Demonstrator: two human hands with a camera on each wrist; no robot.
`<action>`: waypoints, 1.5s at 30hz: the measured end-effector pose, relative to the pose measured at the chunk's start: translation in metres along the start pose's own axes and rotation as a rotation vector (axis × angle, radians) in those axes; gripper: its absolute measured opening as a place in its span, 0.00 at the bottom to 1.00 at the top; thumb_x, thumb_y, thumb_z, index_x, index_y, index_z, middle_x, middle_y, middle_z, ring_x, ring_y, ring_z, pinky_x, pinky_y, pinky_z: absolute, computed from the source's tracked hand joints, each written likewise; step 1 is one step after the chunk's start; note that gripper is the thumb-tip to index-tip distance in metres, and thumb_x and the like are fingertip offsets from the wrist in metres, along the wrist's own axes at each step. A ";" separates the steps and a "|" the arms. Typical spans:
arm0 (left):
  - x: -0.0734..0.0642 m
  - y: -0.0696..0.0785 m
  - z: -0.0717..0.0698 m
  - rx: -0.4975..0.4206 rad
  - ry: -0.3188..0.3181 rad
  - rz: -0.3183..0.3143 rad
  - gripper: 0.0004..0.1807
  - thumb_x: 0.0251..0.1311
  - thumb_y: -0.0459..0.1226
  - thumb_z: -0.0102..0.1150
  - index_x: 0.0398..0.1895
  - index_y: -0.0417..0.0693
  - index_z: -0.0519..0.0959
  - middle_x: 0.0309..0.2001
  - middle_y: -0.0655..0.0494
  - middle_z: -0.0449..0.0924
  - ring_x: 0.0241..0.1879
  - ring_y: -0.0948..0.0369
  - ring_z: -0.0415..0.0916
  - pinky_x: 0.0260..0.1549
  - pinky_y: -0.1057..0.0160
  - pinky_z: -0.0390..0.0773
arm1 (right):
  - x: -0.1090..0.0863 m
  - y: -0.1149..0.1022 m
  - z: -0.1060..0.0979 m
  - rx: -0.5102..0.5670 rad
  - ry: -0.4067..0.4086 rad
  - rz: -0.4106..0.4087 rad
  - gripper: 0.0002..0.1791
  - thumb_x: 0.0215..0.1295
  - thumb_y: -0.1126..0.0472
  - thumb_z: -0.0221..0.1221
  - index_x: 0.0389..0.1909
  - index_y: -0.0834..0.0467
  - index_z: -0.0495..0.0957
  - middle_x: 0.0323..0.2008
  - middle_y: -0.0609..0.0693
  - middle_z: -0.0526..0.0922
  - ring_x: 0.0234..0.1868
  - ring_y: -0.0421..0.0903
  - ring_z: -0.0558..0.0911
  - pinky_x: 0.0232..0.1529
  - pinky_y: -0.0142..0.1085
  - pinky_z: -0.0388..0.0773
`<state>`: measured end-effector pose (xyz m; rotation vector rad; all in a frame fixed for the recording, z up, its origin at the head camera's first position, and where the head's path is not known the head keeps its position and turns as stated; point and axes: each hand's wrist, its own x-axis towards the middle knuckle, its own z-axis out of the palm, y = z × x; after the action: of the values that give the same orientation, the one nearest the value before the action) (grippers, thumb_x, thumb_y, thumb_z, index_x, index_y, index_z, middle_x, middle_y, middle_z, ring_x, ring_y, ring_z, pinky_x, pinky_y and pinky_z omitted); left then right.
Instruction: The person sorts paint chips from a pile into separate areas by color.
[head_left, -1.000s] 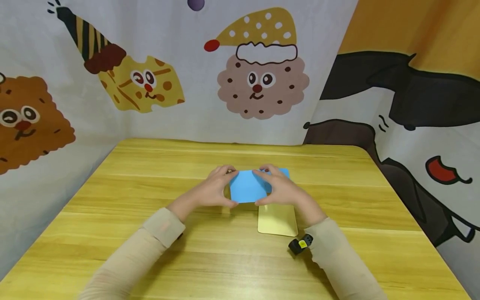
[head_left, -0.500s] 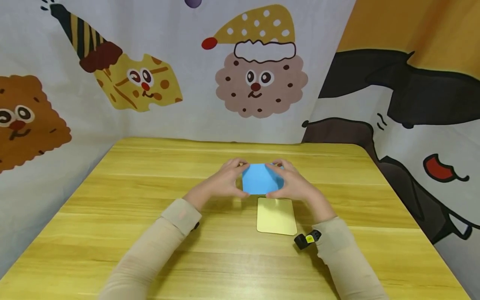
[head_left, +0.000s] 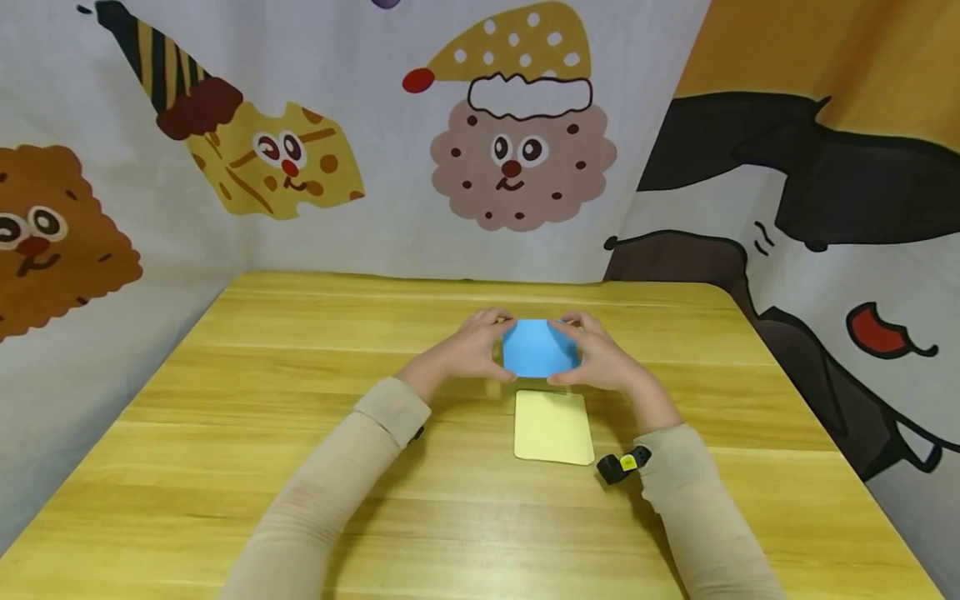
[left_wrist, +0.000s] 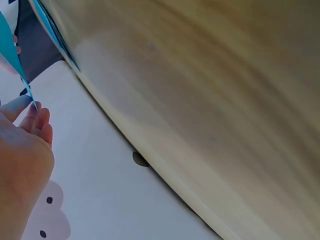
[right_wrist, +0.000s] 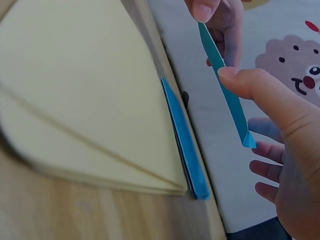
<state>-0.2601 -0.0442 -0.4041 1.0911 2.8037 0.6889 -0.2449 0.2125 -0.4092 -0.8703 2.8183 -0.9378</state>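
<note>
Both hands hold a blue card [head_left: 540, 348] upright above the table, in the middle of the head view. At its left edge, my left hand [head_left: 472, 348] pinches it between thumb and fingers, as the left wrist view shows close up. My right hand [head_left: 600, 358] grips the right side, thumb [right_wrist: 250, 82] on the near face, fingers behind. Just nearer than the hands lies a pale yellow stack of cards [head_left: 553, 427] with rounded corners. A second blue pile [right_wrist: 185, 145] lies flat beyond the yellow stack in the right wrist view; the held card hides it from the head view.
The wooden table [head_left: 300, 350] spreads around the cards. Behind it hangs a white cloth [head_left: 390, 233] printed with cartoon biscuits. A small black device [head_left: 622, 465] is at the right cuff.
Both hands have carried the blue card to the right and farther from me. It now covers the other blue pile in the head view, and the yellow stack has come fully into sight.
</note>
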 end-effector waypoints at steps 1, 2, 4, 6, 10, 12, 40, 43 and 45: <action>0.002 0.000 0.001 0.003 -0.004 -0.001 0.53 0.44 0.53 0.72 0.70 0.36 0.60 0.68 0.46 0.57 0.66 0.53 0.52 0.63 0.50 0.57 | 0.000 0.001 0.000 0.002 0.000 -0.003 0.53 0.46 0.52 0.75 0.71 0.61 0.59 0.67 0.62 0.54 0.64 0.60 0.56 0.57 0.59 0.64; 0.003 0.000 0.001 0.002 -0.011 -0.003 0.53 0.44 0.53 0.72 0.70 0.36 0.60 0.68 0.46 0.57 0.66 0.53 0.52 0.63 0.50 0.57 | 0.000 0.002 0.000 0.003 0.000 -0.006 0.53 0.46 0.52 0.75 0.71 0.62 0.59 0.66 0.63 0.54 0.64 0.60 0.56 0.57 0.59 0.64; 0.007 -0.001 0.003 0.017 -0.026 -0.002 0.53 0.45 0.53 0.71 0.70 0.35 0.60 0.68 0.45 0.57 0.66 0.53 0.52 0.63 0.50 0.56 | 0.000 0.005 0.000 0.000 -0.006 0.000 0.53 0.46 0.51 0.75 0.71 0.62 0.59 0.66 0.62 0.55 0.64 0.59 0.56 0.58 0.58 0.63; 0.011 0.000 0.006 0.039 -0.049 -0.003 0.53 0.45 0.55 0.70 0.70 0.36 0.60 0.68 0.46 0.57 0.66 0.53 0.52 0.63 0.50 0.56 | -0.001 0.009 0.000 -0.002 -0.013 0.008 0.53 0.47 0.50 0.74 0.71 0.62 0.59 0.66 0.61 0.55 0.64 0.59 0.57 0.58 0.57 0.63; 0.018 0.001 0.012 0.093 -0.096 -0.010 0.53 0.47 0.57 0.68 0.71 0.37 0.59 0.68 0.49 0.57 0.66 0.54 0.52 0.64 0.52 0.55 | -0.004 0.016 0.000 -0.003 -0.027 0.025 0.53 0.47 0.49 0.74 0.71 0.62 0.59 0.64 0.60 0.56 0.63 0.59 0.57 0.58 0.57 0.62; 0.022 0.002 0.015 0.110 -0.114 -0.012 0.53 0.47 0.58 0.67 0.71 0.38 0.59 0.69 0.50 0.57 0.66 0.54 0.52 0.64 0.53 0.54 | -0.006 0.019 0.000 -0.002 -0.030 0.031 0.53 0.47 0.49 0.74 0.71 0.62 0.59 0.64 0.60 0.56 0.63 0.59 0.58 0.58 0.57 0.62; 0.039 -0.006 0.031 0.228 -0.226 -0.034 0.51 0.51 0.62 0.59 0.72 0.42 0.59 0.70 0.50 0.57 0.66 0.53 0.53 0.65 0.54 0.54 | -0.003 0.050 0.012 -0.031 -0.097 0.097 0.54 0.50 0.41 0.70 0.73 0.59 0.56 0.68 0.62 0.53 0.67 0.61 0.52 0.61 0.60 0.55; 0.038 -0.007 0.033 0.240 -0.227 -0.031 0.51 0.51 0.63 0.58 0.72 0.43 0.58 0.70 0.50 0.56 0.67 0.53 0.52 0.65 0.54 0.53 | -0.004 0.050 0.012 -0.056 -0.109 0.103 0.54 0.50 0.40 0.69 0.73 0.59 0.55 0.69 0.62 0.53 0.67 0.61 0.51 0.61 0.61 0.53; 0.037 -0.008 0.033 0.250 -0.231 -0.029 0.51 0.51 0.64 0.57 0.73 0.43 0.58 0.71 0.49 0.55 0.67 0.53 0.52 0.66 0.54 0.52 | -0.004 0.050 0.012 -0.063 -0.116 0.109 0.54 0.51 0.40 0.69 0.74 0.58 0.55 0.69 0.62 0.53 0.68 0.61 0.51 0.62 0.61 0.53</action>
<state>-0.2860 -0.0121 -0.4327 1.0819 2.7480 0.1958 -0.2636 0.2409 -0.4475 -0.7429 2.7776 -0.7624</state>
